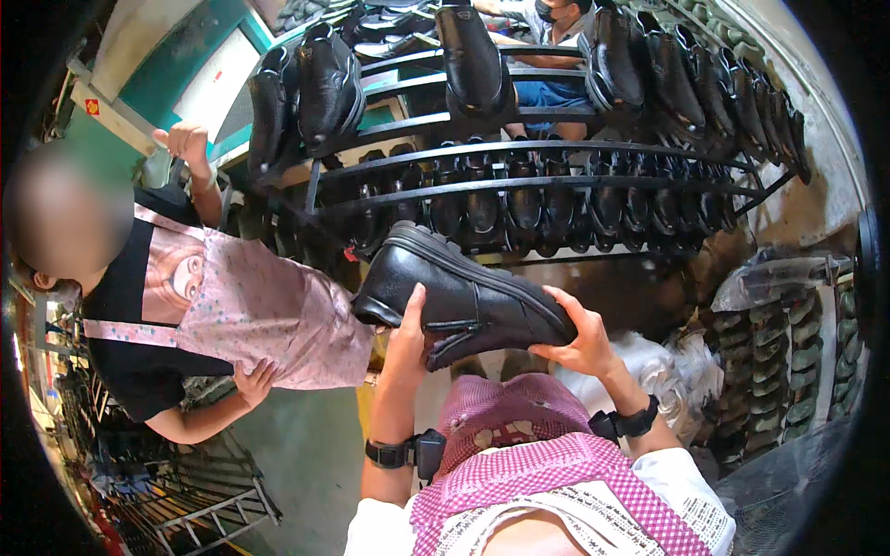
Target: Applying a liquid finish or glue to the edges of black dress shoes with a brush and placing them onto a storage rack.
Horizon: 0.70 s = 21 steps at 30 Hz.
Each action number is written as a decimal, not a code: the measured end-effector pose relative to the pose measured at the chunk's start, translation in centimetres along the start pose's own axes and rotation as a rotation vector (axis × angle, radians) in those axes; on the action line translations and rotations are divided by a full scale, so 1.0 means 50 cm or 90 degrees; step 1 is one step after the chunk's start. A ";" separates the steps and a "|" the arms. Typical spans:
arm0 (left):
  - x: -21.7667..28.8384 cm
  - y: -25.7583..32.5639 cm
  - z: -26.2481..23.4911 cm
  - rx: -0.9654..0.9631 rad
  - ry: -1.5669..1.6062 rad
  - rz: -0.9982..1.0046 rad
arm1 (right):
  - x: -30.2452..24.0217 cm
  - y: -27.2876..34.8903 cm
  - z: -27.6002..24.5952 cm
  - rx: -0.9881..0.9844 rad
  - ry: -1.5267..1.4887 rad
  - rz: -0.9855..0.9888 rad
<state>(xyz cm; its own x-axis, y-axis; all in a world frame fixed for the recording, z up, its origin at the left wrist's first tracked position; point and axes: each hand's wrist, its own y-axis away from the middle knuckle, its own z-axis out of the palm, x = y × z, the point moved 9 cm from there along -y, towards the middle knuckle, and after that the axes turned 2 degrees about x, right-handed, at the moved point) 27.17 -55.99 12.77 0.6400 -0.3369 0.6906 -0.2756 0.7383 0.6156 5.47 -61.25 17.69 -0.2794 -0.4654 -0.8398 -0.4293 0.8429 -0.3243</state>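
I hold a black leather shoe in both hands, sole turned up and away, at chest height. My left hand grips its heel end from below, thumb along the side by the zip. My right hand cups the toe end on the right. Just beyond the shoe stands a black metal rack with curved rails. Several black shoes hang on the upper rails and a long row of them fills the lower rail.
A co-worker in a pink apron stands close on my left, one hand raised to the rack's left end. Another person sits behind the rack at the top. Grey shoe lasts fill shelves on the right, with plastic bags below.
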 end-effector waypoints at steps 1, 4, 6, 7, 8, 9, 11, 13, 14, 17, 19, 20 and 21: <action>0.004 0.009 0.009 0.012 0.015 0.007 | 0.004 -0.002 0.004 -0.039 0.025 0.015; -0.016 0.003 0.005 -0.005 0.049 0.068 | -0.094 -0.045 -0.019 0.058 0.278 -0.187; -0.035 -0.001 0.015 -0.015 0.051 0.080 | -0.103 -0.057 -0.009 0.069 0.295 -0.206; -0.031 0.004 0.020 -0.008 0.046 0.113 | -0.095 -0.060 0.015 0.014 0.259 -0.211; -0.027 0.008 0.023 0.000 0.042 0.146 | -0.090 -0.061 0.037 -0.042 0.223 -0.216; -0.029 0.010 0.030 -0.032 0.039 0.148 | -0.096 -0.064 0.049 -0.047 0.211 -0.220; -0.030 0.015 0.029 -0.026 0.024 0.166 | -0.087 -0.060 0.073 -0.078 0.214 -0.224; -0.027 0.020 0.026 -0.018 0.009 0.186 | -0.097 -0.061 0.087 -0.094 0.199 -0.242; -0.026 0.023 0.019 0.003 -0.028 0.195 | -0.102 -0.060 0.088 -0.096 0.197 -0.243; -0.034 0.022 0.000 0.030 -0.077 0.224 | -0.088 -0.055 0.107 -0.181 0.119 -0.167; -0.030 0.027 -0.006 0.034 -0.088 0.245 | -0.049 -0.038 0.143 -0.321 0.069 -0.044; -0.039 0.030 0.011 -0.042 -0.014 0.194 | -0.044 -0.038 0.145 -0.323 0.069 -0.044; -0.049 0.033 0.029 -0.116 0.060 0.141 | -0.039 -0.039 0.146 -0.323 0.012 -0.024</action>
<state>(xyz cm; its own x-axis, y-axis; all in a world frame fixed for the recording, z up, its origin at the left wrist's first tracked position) 24.08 -54.79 12.66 0.6452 -0.1058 0.7566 -0.2879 0.8837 0.3691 13.10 -60.01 16.78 -0.2698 -0.5016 -0.8219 -0.8008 0.5909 -0.0979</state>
